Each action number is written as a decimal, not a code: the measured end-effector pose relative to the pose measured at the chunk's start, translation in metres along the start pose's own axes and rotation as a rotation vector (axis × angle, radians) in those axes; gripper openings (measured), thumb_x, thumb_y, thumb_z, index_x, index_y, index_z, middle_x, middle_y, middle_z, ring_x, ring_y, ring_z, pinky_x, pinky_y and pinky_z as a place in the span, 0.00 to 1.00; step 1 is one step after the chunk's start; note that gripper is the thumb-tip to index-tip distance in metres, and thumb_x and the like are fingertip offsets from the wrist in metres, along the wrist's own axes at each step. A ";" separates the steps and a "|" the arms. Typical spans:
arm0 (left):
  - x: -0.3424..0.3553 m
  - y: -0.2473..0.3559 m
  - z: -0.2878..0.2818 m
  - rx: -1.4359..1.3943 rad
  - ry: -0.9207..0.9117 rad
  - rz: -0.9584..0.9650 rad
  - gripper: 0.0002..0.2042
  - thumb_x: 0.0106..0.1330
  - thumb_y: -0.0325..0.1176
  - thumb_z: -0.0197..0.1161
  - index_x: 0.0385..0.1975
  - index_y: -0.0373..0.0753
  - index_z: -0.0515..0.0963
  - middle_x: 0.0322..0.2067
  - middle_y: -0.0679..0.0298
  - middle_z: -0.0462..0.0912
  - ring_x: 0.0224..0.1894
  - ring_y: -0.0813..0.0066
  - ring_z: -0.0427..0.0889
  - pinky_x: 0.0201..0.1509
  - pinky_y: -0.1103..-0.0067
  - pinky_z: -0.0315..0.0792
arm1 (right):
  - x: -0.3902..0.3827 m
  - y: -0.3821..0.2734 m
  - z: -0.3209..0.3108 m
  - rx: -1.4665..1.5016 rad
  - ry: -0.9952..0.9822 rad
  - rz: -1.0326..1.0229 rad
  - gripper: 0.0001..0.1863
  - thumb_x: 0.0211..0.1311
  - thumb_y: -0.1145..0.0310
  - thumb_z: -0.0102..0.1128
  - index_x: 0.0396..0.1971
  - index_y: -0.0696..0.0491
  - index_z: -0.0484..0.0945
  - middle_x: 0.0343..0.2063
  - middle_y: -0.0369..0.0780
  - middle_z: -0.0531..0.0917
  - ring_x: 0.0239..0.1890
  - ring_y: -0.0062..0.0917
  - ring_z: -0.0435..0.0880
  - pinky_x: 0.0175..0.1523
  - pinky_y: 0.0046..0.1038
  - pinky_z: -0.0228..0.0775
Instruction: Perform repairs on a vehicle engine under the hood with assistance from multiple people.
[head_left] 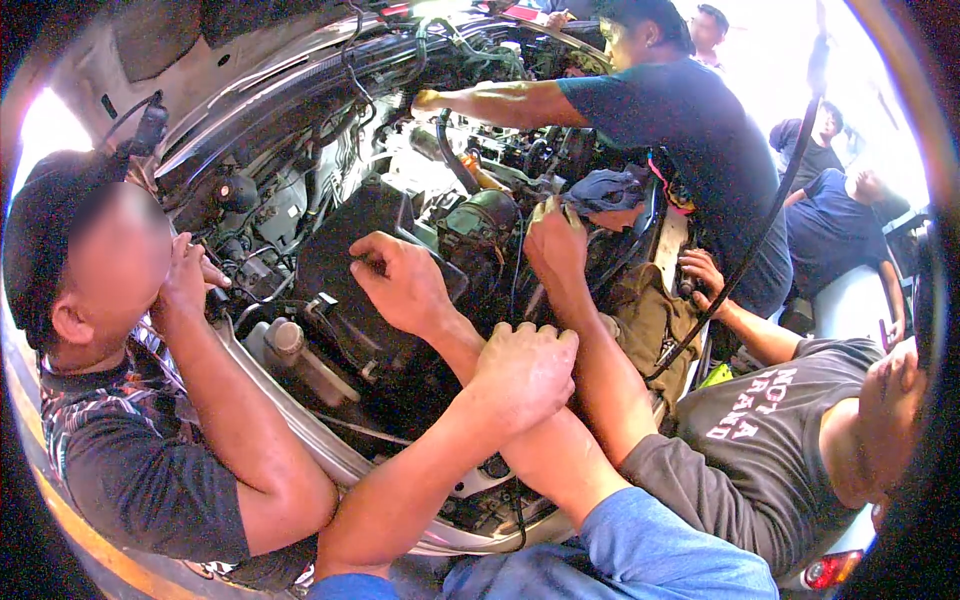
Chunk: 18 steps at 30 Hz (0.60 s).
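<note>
My arms cross over the engine bay of a car. My left hand (528, 372) is closed round my right forearm (555, 445), its fingers wrapped over the top. Beyond it, my right hand (402, 285) hangs with loosely curled fingers above a black plastic engine-bay box (345, 245), apart from it as far as I can tell. Nothing shows between those fingers. Left of the box sits a whitish fluid reservoir (315, 375) with a round cap. A ribbed dark round part (480, 218) lies past my right hand.
A person at left leans an arm (265, 460) on the car's front edge. A grey-shirted person's hand (557, 240) reaches in beside a dark blue cloth (608, 190). Across the bay, another person's arm (500, 103) reaches over the engine. A dark rod (760, 235) slants at right.
</note>
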<state>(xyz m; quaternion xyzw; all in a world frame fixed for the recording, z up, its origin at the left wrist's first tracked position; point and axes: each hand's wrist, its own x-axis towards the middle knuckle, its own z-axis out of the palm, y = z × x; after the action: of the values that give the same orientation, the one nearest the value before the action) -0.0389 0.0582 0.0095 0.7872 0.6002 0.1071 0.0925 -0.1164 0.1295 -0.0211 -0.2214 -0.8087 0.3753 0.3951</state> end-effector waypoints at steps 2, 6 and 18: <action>0.000 0.000 0.001 -0.002 0.002 -0.001 0.14 0.62 0.39 0.59 0.42 0.38 0.77 0.38 0.54 0.84 0.43 0.54 0.84 0.48 0.58 0.75 | 0.000 0.000 0.000 -0.008 -0.002 -0.006 0.13 0.61 0.64 0.65 0.43 0.53 0.83 0.31 0.44 0.86 0.32 0.35 0.86 0.40 0.33 0.76; 0.000 0.000 0.001 0.000 0.012 0.009 0.15 0.62 0.40 0.60 0.42 0.38 0.77 0.38 0.54 0.83 0.43 0.55 0.83 0.48 0.58 0.75 | 0.000 -0.001 -0.001 0.011 -0.023 0.023 0.12 0.61 0.63 0.64 0.42 0.52 0.82 0.33 0.45 0.86 0.36 0.40 0.85 0.43 0.38 0.76; -0.001 0.003 -0.001 0.009 0.013 0.009 0.14 0.61 0.39 0.60 0.42 0.37 0.77 0.36 0.54 0.83 0.42 0.55 0.84 0.48 0.57 0.75 | 0.000 -0.001 -0.002 0.030 -0.033 0.017 0.11 0.61 0.63 0.62 0.40 0.51 0.81 0.35 0.46 0.86 0.42 0.45 0.84 0.47 0.43 0.76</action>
<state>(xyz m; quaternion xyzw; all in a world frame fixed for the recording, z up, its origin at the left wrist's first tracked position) -0.0368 0.0564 0.0107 0.7897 0.5975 0.1100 0.0847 -0.1147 0.1296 -0.0192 -0.2162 -0.8075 0.3944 0.3817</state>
